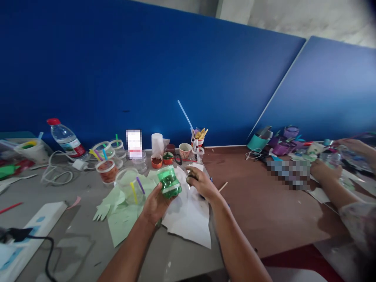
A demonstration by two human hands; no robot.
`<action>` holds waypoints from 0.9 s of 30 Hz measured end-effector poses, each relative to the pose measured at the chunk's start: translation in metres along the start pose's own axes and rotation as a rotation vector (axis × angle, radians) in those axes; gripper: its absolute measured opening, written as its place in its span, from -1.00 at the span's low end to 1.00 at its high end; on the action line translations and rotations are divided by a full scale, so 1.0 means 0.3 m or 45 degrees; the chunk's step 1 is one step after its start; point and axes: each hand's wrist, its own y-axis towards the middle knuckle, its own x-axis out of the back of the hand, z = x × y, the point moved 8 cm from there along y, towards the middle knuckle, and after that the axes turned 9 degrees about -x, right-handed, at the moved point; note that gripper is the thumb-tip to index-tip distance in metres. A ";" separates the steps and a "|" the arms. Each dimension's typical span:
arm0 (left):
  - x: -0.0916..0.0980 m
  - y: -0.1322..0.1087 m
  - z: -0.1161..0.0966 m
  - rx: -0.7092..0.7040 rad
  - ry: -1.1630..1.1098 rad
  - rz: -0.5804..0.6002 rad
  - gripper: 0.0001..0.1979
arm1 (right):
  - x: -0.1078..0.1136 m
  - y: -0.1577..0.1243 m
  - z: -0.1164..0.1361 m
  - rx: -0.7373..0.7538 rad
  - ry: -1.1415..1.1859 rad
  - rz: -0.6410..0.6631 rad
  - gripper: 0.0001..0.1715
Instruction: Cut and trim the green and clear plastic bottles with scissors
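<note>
My left hand (155, 201) grips a green plastic bottle base (169, 182), with a pale band round it, tilted above the table. Just to its right, apart from it, my right hand (201, 182) has its fingers curled together. A thin light tip shows below those fingers, but I cannot make out what they hold. White paper sheets (190, 227) lie under both hands. Left of the bottle base are pale green paper pieces (123, 219) and a clear plastic cup (125, 182) with yellow and purple strips. Small cups of red paint (156, 160) and green paint (168, 158) stand behind.
A red-capped water bottle (67, 139), a white cable (55, 176) and a power strip (35, 231) occupy the left side. A cup of wooden sticks (199, 137) stands at the back. At right, a co-worker's hands (324, 172) are among purple crafts (283, 145) and a teal container (257, 140).
</note>
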 end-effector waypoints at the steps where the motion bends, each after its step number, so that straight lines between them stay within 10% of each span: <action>1: 0.005 0.001 0.003 0.011 -0.002 -0.020 -0.66 | -0.017 -0.004 -0.007 -0.031 0.126 0.038 -0.49; 8: 0.029 0.011 0.011 0.008 -0.030 -0.097 -0.72 | -0.086 -0.041 0.006 -0.009 1.035 0.218 -0.52; 27: 0.044 0.017 -0.026 -0.068 -0.055 -0.058 -0.71 | -0.091 -0.063 -0.030 -0.526 1.247 0.368 -0.73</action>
